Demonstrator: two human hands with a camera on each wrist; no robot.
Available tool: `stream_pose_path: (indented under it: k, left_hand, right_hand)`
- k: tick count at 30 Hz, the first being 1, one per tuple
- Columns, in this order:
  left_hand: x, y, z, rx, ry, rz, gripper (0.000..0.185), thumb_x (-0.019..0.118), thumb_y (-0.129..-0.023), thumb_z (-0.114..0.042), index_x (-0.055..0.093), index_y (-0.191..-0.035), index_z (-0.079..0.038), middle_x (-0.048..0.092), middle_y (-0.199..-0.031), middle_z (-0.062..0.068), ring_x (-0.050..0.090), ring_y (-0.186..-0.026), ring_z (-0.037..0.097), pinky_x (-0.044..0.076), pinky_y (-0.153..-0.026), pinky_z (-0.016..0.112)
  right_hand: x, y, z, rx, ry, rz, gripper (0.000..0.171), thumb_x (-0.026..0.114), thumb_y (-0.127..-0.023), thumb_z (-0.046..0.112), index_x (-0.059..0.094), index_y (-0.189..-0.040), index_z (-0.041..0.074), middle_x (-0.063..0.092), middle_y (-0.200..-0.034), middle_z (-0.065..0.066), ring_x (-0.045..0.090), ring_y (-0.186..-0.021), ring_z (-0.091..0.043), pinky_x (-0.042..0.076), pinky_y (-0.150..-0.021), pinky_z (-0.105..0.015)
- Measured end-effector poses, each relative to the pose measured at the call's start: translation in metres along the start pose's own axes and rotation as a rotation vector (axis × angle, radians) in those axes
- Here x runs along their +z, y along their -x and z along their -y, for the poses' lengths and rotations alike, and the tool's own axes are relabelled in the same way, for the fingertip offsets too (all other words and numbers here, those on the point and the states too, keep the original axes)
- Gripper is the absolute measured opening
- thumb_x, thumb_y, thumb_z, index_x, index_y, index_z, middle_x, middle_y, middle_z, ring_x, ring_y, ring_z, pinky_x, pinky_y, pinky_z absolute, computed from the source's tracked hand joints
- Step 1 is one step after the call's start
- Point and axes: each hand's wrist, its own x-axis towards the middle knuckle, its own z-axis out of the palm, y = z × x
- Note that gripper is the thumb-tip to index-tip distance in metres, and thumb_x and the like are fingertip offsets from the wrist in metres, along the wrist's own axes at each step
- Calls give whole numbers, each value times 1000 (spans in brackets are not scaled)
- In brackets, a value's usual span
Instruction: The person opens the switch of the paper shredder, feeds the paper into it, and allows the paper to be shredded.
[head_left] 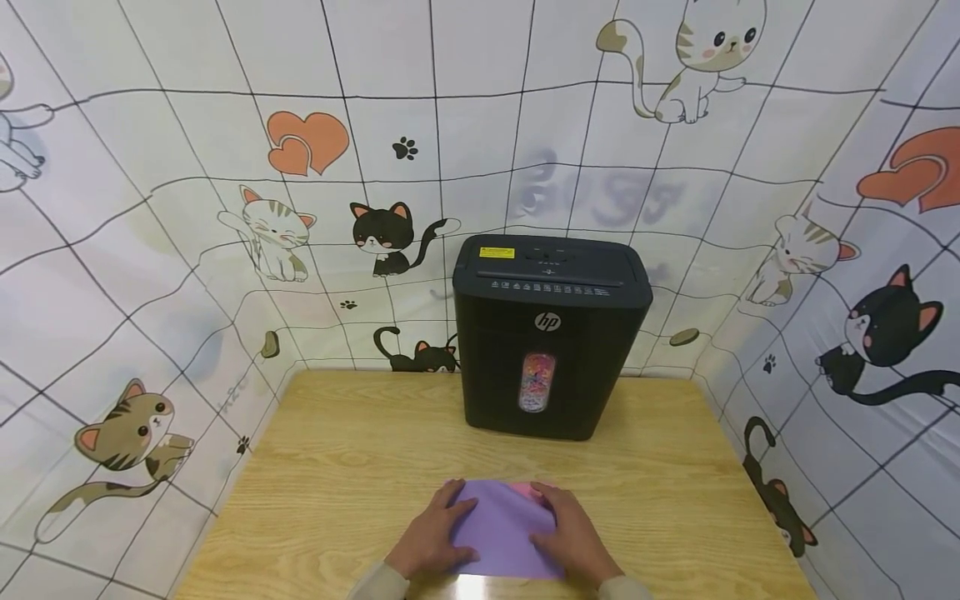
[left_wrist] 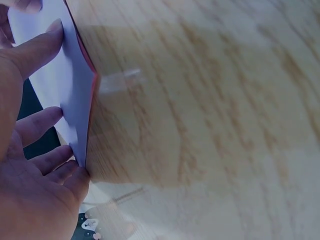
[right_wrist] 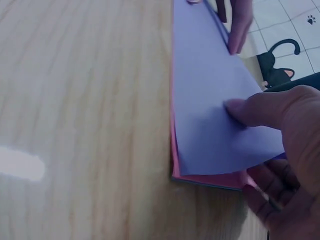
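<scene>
A stack of coloured paper [head_left: 504, 529] lies on the wooden table [head_left: 337, 450] near its front edge, a purple sheet on top and a pink sheet [right_wrist: 210, 179] showing beneath. My left hand [head_left: 429, 537] holds the stack's left side, thumb [left_wrist: 42, 42] on top and fingers at the edge under the stack [left_wrist: 65, 85]. My right hand [head_left: 573, 533] pinches the right side, its thumb [right_wrist: 250, 110] pressing on the purple sheet [right_wrist: 210, 100] and its fingers tucked below.
A black HP paper shredder [head_left: 551, 333] stands at the back of the table, with coloured shreds behind its small window [head_left: 537, 382]. A cat-patterned cloth [head_left: 150, 250] walls in the table on three sides. Bare wood lies between the stack and the shredder.
</scene>
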Motion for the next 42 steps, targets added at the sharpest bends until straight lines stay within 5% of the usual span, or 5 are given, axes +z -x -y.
stream_pose_path:
  k: [7, 15, 20, 33, 42]
  left_hand:
    - [1, -1, -1, -5, -3, 12, 81, 89, -73, -46, 61, -142, -13, 41, -160, 17, 37, -149, 41, 43, -115, 49]
    - [2, 1, 3, 2, -4, 12, 82, 90, -73, -47, 61, -142, -13, 41, -160, 17, 38, -148, 41, 43, -115, 49]
    - [4, 1, 7, 27, -3, -28, 89, 91, -71, -47, 57, -145, -12, 40, -159, 19, 42, -146, 40, 46, -112, 49]
    - [-9, -11, 18, -54, 164, -155, 114, 96, -67, -33, 33, -160, -11, 31, -161, 26, 51, -135, 50, 54, -101, 56]
    - [-18, -18, 26, -138, 652, -184, 59, 86, -82, -13, 58, -133, 1, 65, -128, 25, 66, -119, 43, 59, -95, 38]
  right_hand:
    - [-8, -8, -1, 184, -101, -36, 64, 88, -75, 13, 63, -132, 0, 66, -83, -3, 58, -71, -11, 50, -64, -24]
    - [-13, -10, -4, 364, -313, -85, 51, 89, -77, 17, 70, -118, -6, 74, -82, -4, 65, -76, -11, 56, -69, -26]
    - [-16, -7, -5, 354, -339, -69, 20, 86, -80, 17, 76, -91, 4, 77, -82, -7, 67, -72, -10, 54, -62, -22]
    - [-33, -10, -13, 317, -533, 12, 19, 82, -87, 17, 75, -92, 1, 78, -83, -10, 62, -68, -4, 52, -63, -20]
    - [-40, -16, -15, 354, -576, 5, 23, 82, -88, 23, 76, -93, 2, 78, -86, -7, 66, -73, -7, 56, -66, -23]
